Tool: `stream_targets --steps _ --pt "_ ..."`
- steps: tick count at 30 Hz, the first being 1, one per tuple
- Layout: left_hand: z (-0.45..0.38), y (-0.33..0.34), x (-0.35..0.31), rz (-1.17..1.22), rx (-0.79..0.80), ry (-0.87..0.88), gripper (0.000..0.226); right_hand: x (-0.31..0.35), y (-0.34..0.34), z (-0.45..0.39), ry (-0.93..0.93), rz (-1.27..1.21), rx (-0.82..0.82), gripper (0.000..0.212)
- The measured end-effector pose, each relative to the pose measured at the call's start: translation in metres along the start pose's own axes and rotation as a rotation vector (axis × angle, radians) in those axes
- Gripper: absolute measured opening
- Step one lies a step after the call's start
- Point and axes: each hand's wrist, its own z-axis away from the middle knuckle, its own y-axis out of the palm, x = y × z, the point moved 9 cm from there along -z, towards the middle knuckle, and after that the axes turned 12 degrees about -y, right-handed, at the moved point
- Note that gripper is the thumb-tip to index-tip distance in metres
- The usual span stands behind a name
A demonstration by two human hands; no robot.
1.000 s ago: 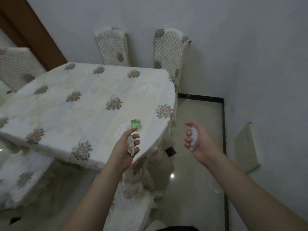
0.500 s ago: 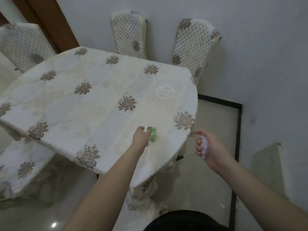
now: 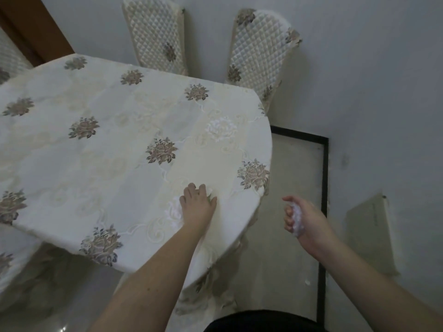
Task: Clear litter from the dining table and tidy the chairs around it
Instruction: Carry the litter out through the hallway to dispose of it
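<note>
The dining table wears a cream cloth with brown flower prints. My left hand lies on the cloth near the table's right edge, fingers curled down over a small green piece of litter, of which only a sliver shows. My right hand hovers off the table's right side above the floor and grips a crumpled white wad of paper. Two quilted chairs stand at the far side against the wall.
A third quilted chair back shows at the far left beside a brown door frame. A covered chair seat sits under the table's near left edge. A pale panel leans on the right wall. A small white scrap lies on the floor.
My left hand reached forward onto the table and closed over the green litter, which was in plain sight before. The right hand kept its white wad and stayed beside the table.
</note>
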Motion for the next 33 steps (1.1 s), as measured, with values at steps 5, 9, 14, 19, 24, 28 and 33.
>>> stream_targets --steps 5,9,14,19,24,28,33 --pt "0.006 0.022 0.007 0.064 0.042 0.024 0.056 -0.006 -0.004 -0.005 0.006 0.004 -0.014 0.015" --pt "0.01 0.023 0.001 0.185 0.05 0.09 0.043 -0.005 -0.008 -0.008 -0.021 -0.029 -0.022 0.014" --pt "0.012 0.026 -0.012 0.243 0.072 0.166 0.051 -0.001 -0.032 -0.014 -0.035 -0.046 -0.06 0.014" --pt "0.024 0.019 -0.043 0.231 0.131 0.219 0.054 0.001 -0.086 -0.012 -0.057 -0.116 -0.156 0.014" --pt "0.063 0.002 -0.127 0.39 0.253 0.378 0.046 -0.003 -0.159 -0.015 -0.08 -0.211 -0.278 0.02" --pt "0.105 0.024 -0.189 0.52 0.549 0.395 0.038 -0.014 -0.211 -0.02 -0.056 -0.251 -0.334 0.027" --pt "0.143 0.064 -0.232 0.761 0.859 0.101 0.03 -0.009 -0.279 -0.037 -0.091 -0.198 -0.421 0.033"
